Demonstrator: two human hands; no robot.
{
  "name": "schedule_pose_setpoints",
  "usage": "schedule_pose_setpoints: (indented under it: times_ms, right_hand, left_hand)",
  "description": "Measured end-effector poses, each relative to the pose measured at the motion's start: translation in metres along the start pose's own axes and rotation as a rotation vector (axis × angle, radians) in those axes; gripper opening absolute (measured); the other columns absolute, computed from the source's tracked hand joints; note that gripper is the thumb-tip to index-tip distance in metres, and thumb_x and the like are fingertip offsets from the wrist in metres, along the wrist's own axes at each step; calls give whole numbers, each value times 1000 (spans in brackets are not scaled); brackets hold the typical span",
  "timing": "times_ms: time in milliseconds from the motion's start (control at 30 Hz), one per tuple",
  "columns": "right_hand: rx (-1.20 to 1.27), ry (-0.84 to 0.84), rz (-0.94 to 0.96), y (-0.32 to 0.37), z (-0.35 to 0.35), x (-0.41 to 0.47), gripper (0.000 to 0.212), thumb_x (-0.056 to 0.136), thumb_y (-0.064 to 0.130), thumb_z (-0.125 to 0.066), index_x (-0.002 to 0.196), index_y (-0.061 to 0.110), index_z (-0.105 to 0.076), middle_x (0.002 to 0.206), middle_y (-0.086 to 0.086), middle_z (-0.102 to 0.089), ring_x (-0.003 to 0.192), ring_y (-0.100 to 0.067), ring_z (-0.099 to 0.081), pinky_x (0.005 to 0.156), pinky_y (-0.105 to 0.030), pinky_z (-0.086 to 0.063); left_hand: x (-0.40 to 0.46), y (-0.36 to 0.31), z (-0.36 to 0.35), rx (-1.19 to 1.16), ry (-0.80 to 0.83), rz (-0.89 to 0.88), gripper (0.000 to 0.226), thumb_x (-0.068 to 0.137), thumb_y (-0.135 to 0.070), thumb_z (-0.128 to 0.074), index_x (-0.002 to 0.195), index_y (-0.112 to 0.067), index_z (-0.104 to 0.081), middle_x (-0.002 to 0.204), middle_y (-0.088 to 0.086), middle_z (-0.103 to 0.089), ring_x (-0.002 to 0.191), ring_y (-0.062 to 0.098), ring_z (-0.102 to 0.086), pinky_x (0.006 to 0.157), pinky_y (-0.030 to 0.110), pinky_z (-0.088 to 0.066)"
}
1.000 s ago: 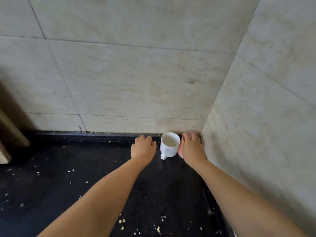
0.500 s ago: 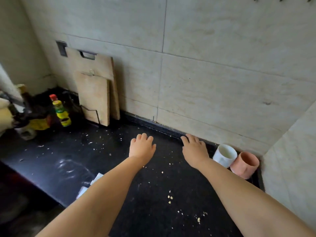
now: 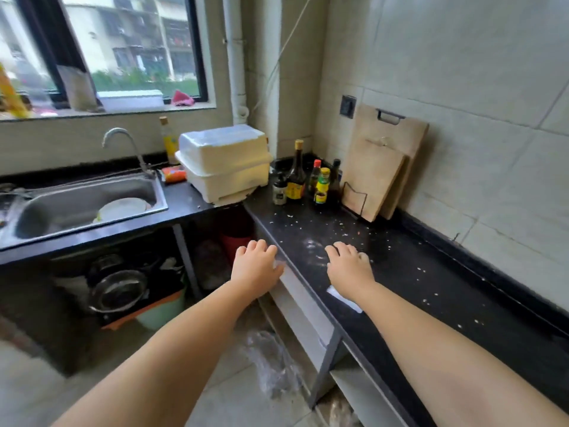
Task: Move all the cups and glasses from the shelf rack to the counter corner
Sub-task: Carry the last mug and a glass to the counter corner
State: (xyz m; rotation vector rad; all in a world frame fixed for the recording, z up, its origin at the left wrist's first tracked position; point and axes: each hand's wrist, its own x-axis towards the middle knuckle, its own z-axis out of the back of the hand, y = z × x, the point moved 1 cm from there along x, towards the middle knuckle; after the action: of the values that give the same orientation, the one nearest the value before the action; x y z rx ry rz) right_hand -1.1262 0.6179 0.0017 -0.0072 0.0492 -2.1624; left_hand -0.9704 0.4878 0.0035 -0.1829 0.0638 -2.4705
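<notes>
Head view: cups gone, sink [image 3: 92,208] now visible.

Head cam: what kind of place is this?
Most likely a home kitchen: a steel sink with faucet, sauce bottles and cutting boards on a black counter. Both hands are empty.

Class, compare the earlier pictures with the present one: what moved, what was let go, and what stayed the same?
The view swung left, away from the corner; the white mug and pink cup set there are out of sight. The left hand and right hand drew back, empty and open. The cutting boards still lean against the wall, and crumbs still dot the black counter.
</notes>
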Motion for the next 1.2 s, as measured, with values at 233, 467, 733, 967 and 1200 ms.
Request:
schedule_pose_setpoints:
  times_ms: [233,467,733,967,1200]
  right_hand:
    - [28,-25,359,224,5,-9,43,101,31,-33,141,17,-35,143,-6,-41,131,-28,-39,105,-44,-34]
    - [61,-31,721,421,16,-20,43,100,33,-35,140,18,-38,142,-6,-42,131,-26,-39,107,-44,-33]
    - [65,-50,976,572,19,-1,44,99,34,-37,140,19,-38,143,-7,-43,133,-28,-40,107,-46,-33]
    - [82,-64,1076,678,38,71,43,99,35,-36,138,18,-39,141,-7,-44,132,-27,-40,107,-44,-34]
    - [68,-71,1137,784,59,122,39,99,35,-37,134,18,-42,138,-7,-47,130,-27,-42,105,-45,-37]
  left_hand:
    - [-134,189,34,77,-1,340,47,93,-50,-39,127,-20,-52,129,4,-53,125,26,-46,102,39,-36]
    - [-245,326,52,89,-22,702,49,94,-50,-39,131,-20,-51,133,3,-53,128,24,-45,103,39,-36]
    - [-282,431,63,109,-43,949,47,92,-52,-43,127,-24,-54,130,1,-56,125,22,-48,104,40,-39]
    - [-254,532,92,157,-53,1003,50,93,-51,-38,131,-22,-52,135,4,-52,130,24,-42,107,41,-32]
    - [-241,627,117,130,-86,1075,47,94,-50,-37,127,-20,-54,131,4,-54,128,24,-44,106,42,-34]
